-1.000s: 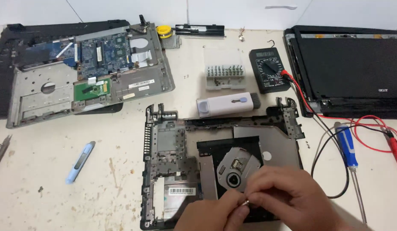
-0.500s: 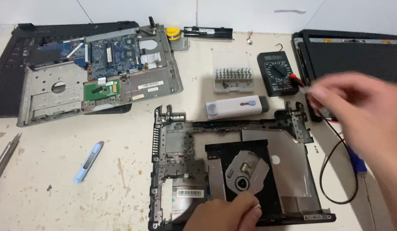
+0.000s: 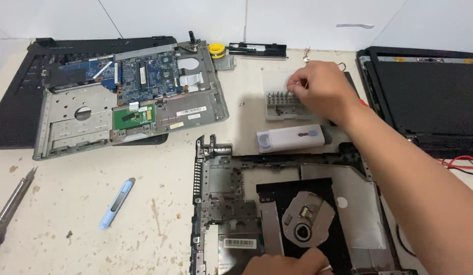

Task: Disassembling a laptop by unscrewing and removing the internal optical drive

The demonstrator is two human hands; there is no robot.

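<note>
Meanwhile the right hand (image 3: 320,89) had left the optical drive and reached to the grey plastic screwdriver-bit holder (image 3: 286,104) near the table's far edge, fingertips pinched at a bit. The left hand (image 3: 287,262) stayed pressed, closed, on the black optical drive (image 3: 305,224) in the dark laptop base shell (image 3: 221,203).

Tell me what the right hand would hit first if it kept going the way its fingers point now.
Probably the grey rack of screwdriver bits: the right hand points its fingertips down-left right above it, seemingly already touching. Depth is unclear.
</note>
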